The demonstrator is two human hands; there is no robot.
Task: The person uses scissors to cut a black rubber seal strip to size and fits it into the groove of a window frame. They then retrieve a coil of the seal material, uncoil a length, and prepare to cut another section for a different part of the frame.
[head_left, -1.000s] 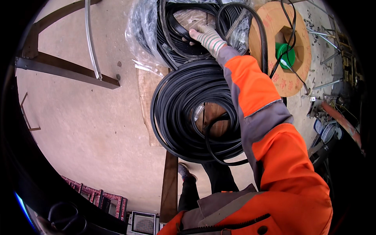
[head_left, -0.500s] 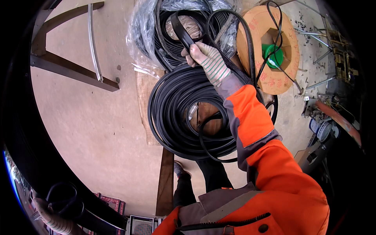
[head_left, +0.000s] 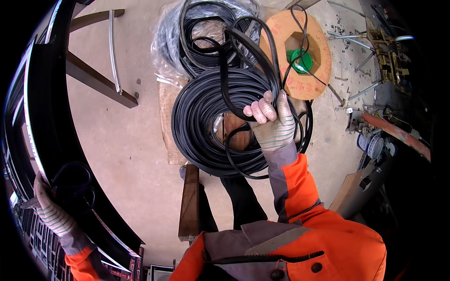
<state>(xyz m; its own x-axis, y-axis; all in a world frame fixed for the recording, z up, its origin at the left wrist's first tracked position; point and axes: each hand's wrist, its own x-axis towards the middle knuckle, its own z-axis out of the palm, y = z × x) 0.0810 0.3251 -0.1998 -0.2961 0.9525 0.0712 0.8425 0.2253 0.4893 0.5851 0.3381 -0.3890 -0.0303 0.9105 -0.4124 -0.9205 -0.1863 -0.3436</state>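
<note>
Black strip (head_left: 224, 79): held at mid-picture, over the right side of the lower coil (head_left: 190, 122), with a slack loop hanging to the left of the grip. The right hand (head_left: 273, 118), in a striped glove, is closed on it, fingers curled. The lower coil, of black strip material, lies flat on a wooden board (head_left: 168, 136). Just beyond it is an upper coil (head_left: 206, 64), partly covered by clear plastic wrap (head_left: 163, 54). To the right of that stands a round tan reel (head_left: 322, 51) with a green cup (head_left: 304, 60) in its centre opening. The left hand (head_left: 52, 213), also gloved, is at lower left, near a dark loop (head_left: 75, 189) and a long black surface (head_left: 51, 93); whether it grips anything cannot be told. A wooden beam (head_left: 188, 206) is on the near side of the lower coil.
</note>
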